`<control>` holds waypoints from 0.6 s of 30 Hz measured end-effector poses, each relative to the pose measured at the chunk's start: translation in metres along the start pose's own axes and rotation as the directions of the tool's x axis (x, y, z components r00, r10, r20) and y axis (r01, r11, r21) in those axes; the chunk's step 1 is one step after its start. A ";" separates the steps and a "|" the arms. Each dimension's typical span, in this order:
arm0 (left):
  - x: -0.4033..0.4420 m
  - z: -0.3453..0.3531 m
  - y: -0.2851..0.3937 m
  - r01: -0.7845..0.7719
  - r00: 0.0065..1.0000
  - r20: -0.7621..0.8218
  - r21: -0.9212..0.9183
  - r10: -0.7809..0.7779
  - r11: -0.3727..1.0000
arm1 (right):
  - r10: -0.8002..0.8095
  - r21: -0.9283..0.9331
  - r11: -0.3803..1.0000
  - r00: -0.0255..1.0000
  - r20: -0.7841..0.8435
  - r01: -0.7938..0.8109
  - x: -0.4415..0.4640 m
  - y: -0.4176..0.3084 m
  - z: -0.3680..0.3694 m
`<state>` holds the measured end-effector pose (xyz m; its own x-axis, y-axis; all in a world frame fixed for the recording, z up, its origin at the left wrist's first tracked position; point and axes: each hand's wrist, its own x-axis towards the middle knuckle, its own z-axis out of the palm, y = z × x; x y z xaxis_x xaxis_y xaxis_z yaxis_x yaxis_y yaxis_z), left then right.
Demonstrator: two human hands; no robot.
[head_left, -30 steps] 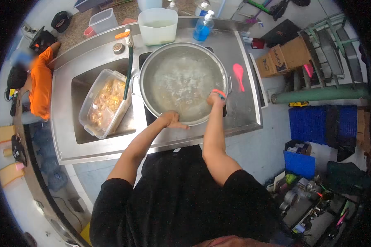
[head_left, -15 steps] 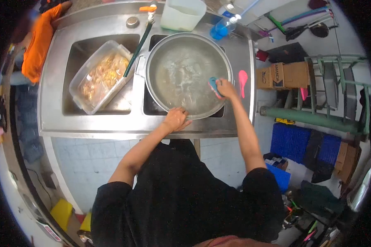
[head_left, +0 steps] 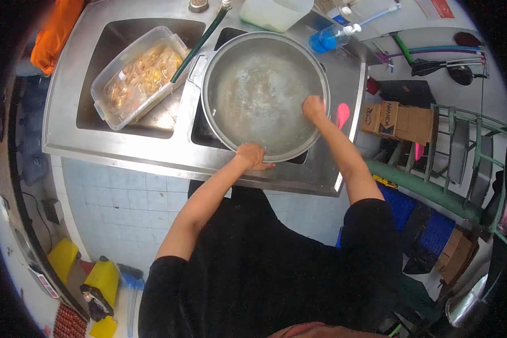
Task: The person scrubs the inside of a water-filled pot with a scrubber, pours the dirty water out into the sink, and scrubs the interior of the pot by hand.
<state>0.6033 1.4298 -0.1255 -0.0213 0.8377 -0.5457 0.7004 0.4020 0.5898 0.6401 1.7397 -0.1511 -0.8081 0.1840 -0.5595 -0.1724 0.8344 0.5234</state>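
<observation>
While my left hand [head_left: 251, 156] is loosely gripping the near rim of the pot [head_left: 265, 35], its fingers are bending over the edge and its thumb is lying outside, probably to stop the pot from sliding. My right hand [head_left: 314, 107] is curling inside the pot, by its right wall; how tightly it is closing, or around what, I cannot tell, since its back is hiding the palm. The pot is sitting on the bench [head_left: 124, 145], over a dark opening [head_left: 203, 129], its width likely letting it bridge the gap. Left of the pot, a sink [head_left: 160, 120] is holding a tub [head_left: 152, 107], perhaps so that drips are staying contained. Counting, I am seeing two hands, one pot and one tub; one hose [head_left: 200, 45] is slanting across from behind the pot, its end reaching the tub; one scoop [head_left: 343, 114] is lying right of the pot; one container [head_left: 273, 16] is standing behind it, and one blue bottle [head_left: 324, 42] is standing behind and rightward. The tub's pieces [head_left: 146, 79] are lying too jumbled for counting.
</observation>
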 end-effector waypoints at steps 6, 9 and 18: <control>0.004 0.012 -0.007 0.007 0.995 -0.100 -0.004 -0.008 1.000 | 0.062 0.087 0.994 0.998 0.026 -0.064 0.008 -0.060 0.095; -0.002 0.007 -0.004 0.026 0.988 -0.150 0.023 -0.022 0.999 | 0.048 0.233 0.961 0.918 0.393 -0.150 0.018 -0.083 0.091; -0.010 0.019 -0.017 -0.270 0.839 -0.463 0.103 0.286 0.957 | -0.179 0.691 0.692 0.877 0.445 -0.210 0.015 -0.173 -0.012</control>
<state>0.6054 1.4073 -0.1416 -0.1479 0.9889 -0.0133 0.7498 0.1209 0.6505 0.6514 1.5922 -0.2419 -0.4274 0.2436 -0.8706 0.4394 0.8976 0.0354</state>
